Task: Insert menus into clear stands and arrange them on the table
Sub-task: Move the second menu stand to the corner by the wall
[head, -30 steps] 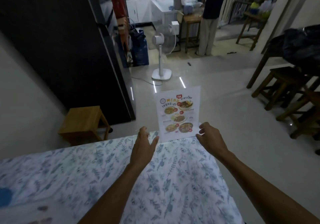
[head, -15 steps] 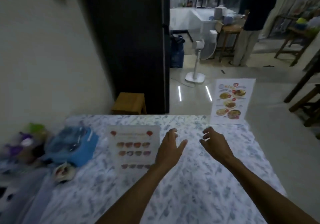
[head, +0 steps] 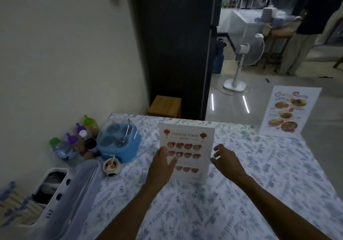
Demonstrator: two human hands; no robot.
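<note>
Head view. We look down on a tabletop [head: 241, 193] covered in a white cloth printed with blue leaves. At its centre stands an upright clear stand holding a white "Chinese Food Menu" sheet with red lanterns and rows of dish photographs [head: 187, 151]. Our left hand [head: 163, 167] lies against the lower left of this menu's face, fingers spread and extended, the thumb angled toward 2 o'clock; we cannot tell whether it grips the edge or only rests on it. Our right hand [head: 227, 160] hovers just beside the stand's right edge, at 3 o'clock from it, fingers curled and half open, holding nothing; whether a fingertip touches the stand we cannot tell.

A second upright clear stand with a white menu of noodle and rice dishes [head: 289, 112] stands at the far right corner of the tabletop, at 2 o'clock from the first and well apart from it.

At 9 o'clock from the central menu sits a round blue condiment caddy with a clear lid [head: 120, 142]. A cluster of bottles with green and purple caps [head: 78, 139] stands farther out at 9 o'clock, against the wall. A small round dish [head: 111, 166] rests at 8 o'clock, beside a white plastic basket [head: 61, 199].

On the floor beyond, at 1 o'clock, stands a white pedestal fan [head: 241, 61].
</note>
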